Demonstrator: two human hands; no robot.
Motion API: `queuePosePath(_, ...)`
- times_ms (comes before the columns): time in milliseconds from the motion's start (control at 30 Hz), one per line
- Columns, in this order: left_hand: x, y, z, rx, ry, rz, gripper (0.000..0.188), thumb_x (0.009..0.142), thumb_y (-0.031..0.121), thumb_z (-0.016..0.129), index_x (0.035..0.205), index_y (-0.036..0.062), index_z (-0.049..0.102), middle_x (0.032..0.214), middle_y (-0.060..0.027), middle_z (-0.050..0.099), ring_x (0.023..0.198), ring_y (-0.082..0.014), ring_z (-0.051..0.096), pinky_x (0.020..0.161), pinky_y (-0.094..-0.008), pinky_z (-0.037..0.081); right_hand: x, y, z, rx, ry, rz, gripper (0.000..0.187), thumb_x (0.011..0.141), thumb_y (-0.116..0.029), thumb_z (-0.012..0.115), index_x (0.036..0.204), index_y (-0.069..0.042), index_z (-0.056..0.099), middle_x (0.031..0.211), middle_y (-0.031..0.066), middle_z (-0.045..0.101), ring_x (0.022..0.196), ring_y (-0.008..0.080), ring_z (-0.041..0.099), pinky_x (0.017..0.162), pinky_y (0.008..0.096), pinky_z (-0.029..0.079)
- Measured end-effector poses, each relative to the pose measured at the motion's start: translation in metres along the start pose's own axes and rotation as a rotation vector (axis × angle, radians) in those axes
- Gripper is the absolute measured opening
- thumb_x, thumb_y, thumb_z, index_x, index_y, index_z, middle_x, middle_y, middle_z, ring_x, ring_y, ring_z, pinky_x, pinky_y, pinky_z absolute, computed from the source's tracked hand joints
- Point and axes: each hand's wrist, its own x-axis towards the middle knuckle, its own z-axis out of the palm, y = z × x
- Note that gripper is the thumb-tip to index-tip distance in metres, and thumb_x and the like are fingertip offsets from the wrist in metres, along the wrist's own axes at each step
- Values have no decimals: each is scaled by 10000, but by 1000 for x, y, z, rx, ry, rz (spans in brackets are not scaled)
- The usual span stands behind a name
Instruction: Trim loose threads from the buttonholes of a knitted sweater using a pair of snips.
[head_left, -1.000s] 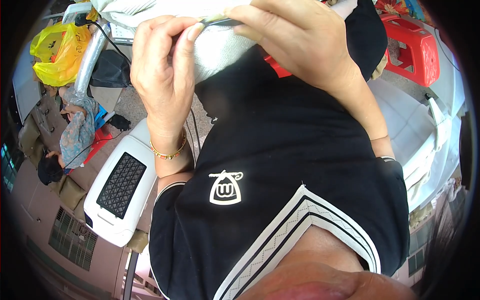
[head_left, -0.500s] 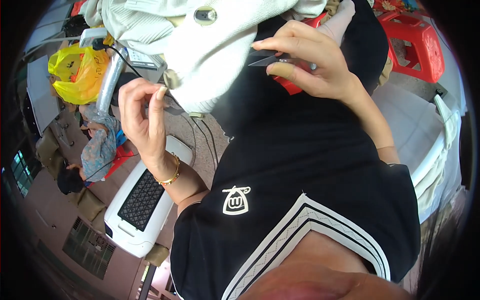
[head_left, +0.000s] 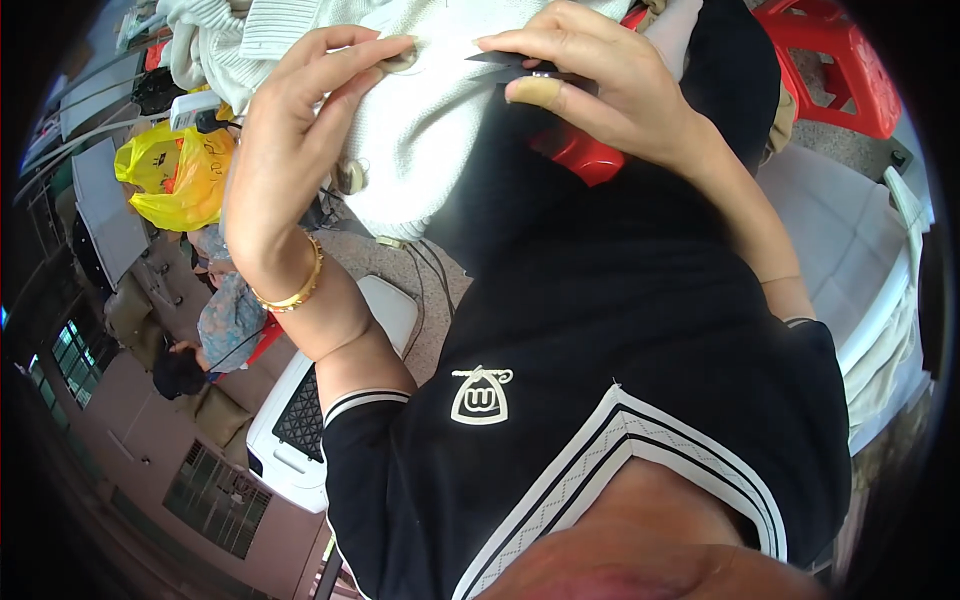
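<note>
Touching the button [head_left: 402, 63] at upper centre, your left hand [head_left: 300, 120] is nearer, its grip unclear; your right hand [head_left: 615, 85] clasps the snips [head_left: 490, 61] to its right, pointing left over the white knit garment [head_left: 425, 135].

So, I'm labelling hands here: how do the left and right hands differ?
The left hand has its fingertips at a button; the right hand holds a small pointed tool. The left hand's wrist wears a bracelet; the right hand's is bare. Both are near the white knit garment.
</note>
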Motion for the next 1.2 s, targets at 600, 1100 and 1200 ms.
queuePosePath(600,-2,-21,37,-617,296,-242,203,983,120,632,1120,8,732,915,-14,714,824,-39,606,704,-169,470,38,3,-1,-219,-175,229,318,885,-142,716,1161,11,671,899,127,636,759,268,638,658,318,503)
queuePosePath(1100,-1,-19,48,-587,440,-233,222,1003,140,597,1118,-9,716,897,-36,718,815,-59,620,715,-198,479,42,16,8,-579,-230,25,337,800,-186,767,1103,-61,689,903,69,623,770,240,635,654,330,513)
queuePosePath(1200,1,-17,47,-449,450,-206,209,995,129,596,1094,-16,711,897,-67,718,814,-86,626,731,-234,488,40,24,9,-653,-214,-115,355,798,-193,765,1119,-64,686,911,64,620,764,231,630,647,325,512)
